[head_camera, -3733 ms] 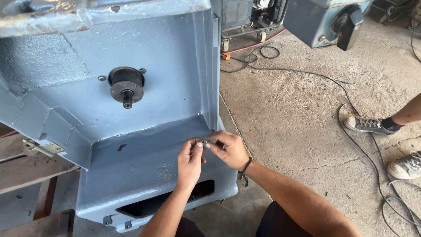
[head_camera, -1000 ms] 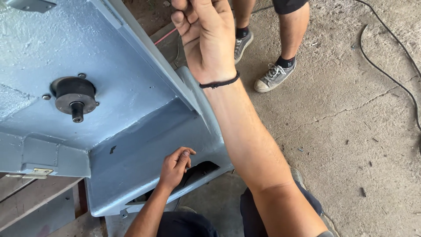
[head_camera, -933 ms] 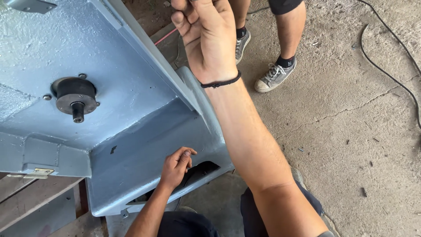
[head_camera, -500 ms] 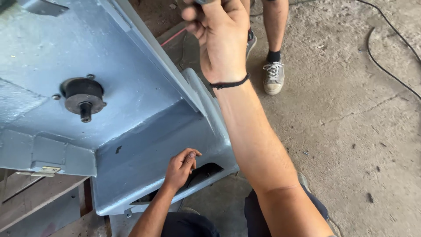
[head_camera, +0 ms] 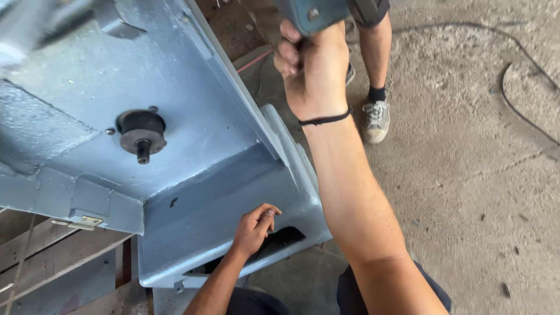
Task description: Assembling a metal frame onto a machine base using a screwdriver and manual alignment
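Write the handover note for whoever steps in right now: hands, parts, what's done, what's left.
Left hand: fingers resting on the blue-grey machine housing, at the edge of its lower slot.
Right hand: raised overhead, gripping a blue-grey part with a bolt head; what it belongs to is cut off.
Black spindle sits on the housing's inner wall, untouched.
Another person's legs stand close by.
Done and left: cannot tell.

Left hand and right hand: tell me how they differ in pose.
The left hand rests low on the blue-grey machine housing beside a slot; the right hand is raised, gripping a blue metal part. Only the right wrist wears a black band. Both are bare.
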